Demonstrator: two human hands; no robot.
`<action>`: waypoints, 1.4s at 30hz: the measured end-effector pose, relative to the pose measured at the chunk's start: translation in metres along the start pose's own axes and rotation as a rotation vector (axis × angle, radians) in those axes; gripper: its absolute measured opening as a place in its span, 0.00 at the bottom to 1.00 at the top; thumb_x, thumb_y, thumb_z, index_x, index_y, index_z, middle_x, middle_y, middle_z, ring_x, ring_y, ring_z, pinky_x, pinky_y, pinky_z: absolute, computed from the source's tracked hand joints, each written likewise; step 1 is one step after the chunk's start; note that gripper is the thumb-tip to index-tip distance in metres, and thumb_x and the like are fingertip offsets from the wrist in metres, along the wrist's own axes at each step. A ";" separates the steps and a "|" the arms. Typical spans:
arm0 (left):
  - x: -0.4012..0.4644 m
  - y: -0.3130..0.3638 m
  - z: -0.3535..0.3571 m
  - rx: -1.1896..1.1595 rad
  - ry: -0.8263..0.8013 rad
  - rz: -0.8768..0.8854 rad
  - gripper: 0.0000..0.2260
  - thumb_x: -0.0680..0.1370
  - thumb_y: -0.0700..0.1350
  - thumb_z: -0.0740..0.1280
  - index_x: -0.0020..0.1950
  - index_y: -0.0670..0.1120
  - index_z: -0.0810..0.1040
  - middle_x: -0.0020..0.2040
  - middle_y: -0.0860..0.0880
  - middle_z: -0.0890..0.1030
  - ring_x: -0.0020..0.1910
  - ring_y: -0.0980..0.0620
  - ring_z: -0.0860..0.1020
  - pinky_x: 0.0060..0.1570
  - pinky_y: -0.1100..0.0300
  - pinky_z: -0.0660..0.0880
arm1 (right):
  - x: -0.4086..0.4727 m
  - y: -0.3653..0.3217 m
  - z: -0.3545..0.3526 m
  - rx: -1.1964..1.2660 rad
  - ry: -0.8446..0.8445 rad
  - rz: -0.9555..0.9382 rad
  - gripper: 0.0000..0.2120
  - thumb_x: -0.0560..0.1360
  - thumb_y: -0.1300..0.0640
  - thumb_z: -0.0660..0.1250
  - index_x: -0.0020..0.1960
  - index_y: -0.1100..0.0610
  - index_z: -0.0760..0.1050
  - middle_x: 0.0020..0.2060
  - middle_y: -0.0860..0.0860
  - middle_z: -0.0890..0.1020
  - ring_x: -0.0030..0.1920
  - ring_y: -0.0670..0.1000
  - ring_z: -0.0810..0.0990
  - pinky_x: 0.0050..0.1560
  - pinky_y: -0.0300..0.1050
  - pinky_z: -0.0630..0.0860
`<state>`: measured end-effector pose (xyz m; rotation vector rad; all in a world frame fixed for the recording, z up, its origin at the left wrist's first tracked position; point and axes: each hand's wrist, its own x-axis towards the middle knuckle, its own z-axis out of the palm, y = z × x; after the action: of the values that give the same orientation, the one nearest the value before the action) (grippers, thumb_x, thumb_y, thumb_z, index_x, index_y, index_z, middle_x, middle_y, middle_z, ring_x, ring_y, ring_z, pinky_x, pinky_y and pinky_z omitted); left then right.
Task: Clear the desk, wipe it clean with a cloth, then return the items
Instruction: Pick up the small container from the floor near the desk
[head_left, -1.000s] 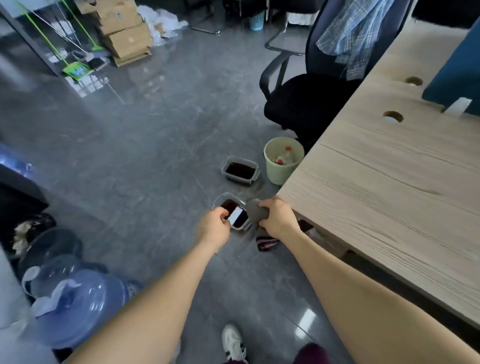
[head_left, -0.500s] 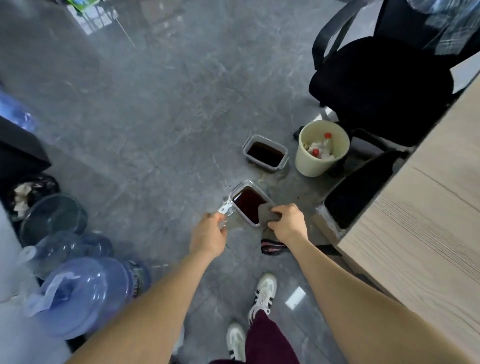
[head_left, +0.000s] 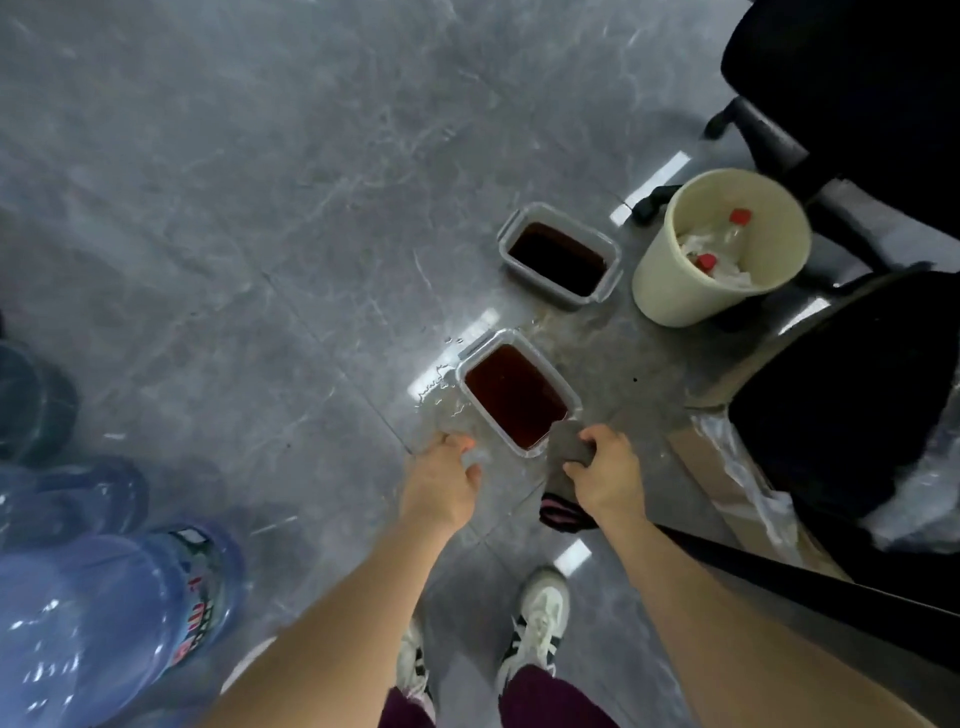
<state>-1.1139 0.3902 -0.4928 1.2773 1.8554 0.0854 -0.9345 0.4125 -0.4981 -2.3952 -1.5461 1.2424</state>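
- Both hands dropped lower toward the near tub (head_left: 514, 396) on the floor
- right hand (head_left: 608, 475) fingers grip the cloth (head_left: 571, 447)
- left hand (head_left: 441, 486) fingers loosely curled, empty

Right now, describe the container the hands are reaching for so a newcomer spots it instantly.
Find the cream bin on the grey floor beside the black chair. Two clear rectangular tubs of dark liquid sit left of it. The nearer tub is the one, flanked by the left hand and the right hand holding a grey cloth; its liquid looks redder, with puddles alongside.
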 end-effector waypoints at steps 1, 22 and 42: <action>0.011 -0.011 0.011 -0.011 -0.012 0.002 0.15 0.79 0.41 0.63 0.66 0.44 0.73 0.66 0.47 0.70 0.61 0.49 0.75 0.61 0.59 0.71 | 0.011 0.006 0.015 0.010 0.007 0.010 0.15 0.74 0.63 0.69 0.59 0.58 0.72 0.59 0.57 0.72 0.56 0.57 0.75 0.58 0.48 0.73; 0.219 -0.114 0.179 0.252 0.025 0.391 0.18 0.77 0.39 0.63 0.66 0.48 0.74 0.65 0.50 0.71 0.64 0.50 0.67 0.62 0.60 0.64 | 0.166 0.111 0.208 -0.286 0.002 -0.255 0.28 0.78 0.57 0.64 0.76 0.55 0.58 0.74 0.52 0.57 0.72 0.53 0.56 0.71 0.43 0.58; 0.095 -0.046 0.043 0.290 -0.006 0.386 0.18 0.78 0.39 0.60 0.68 0.48 0.71 0.66 0.50 0.69 0.62 0.49 0.71 0.59 0.58 0.69 | 0.046 0.034 0.082 -0.332 -0.065 -0.222 0.29 0.79 0.61 0.61 0.77 0.53 0.55 0.76 0.51 0.53 0.73 0.54 0.57 0.69 0.44 0.61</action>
<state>-1.1284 0.4269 -0.6002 1.8248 1.6348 0.0189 -0.9518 0.4004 -0.5962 -2.2884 -2.1195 1.1031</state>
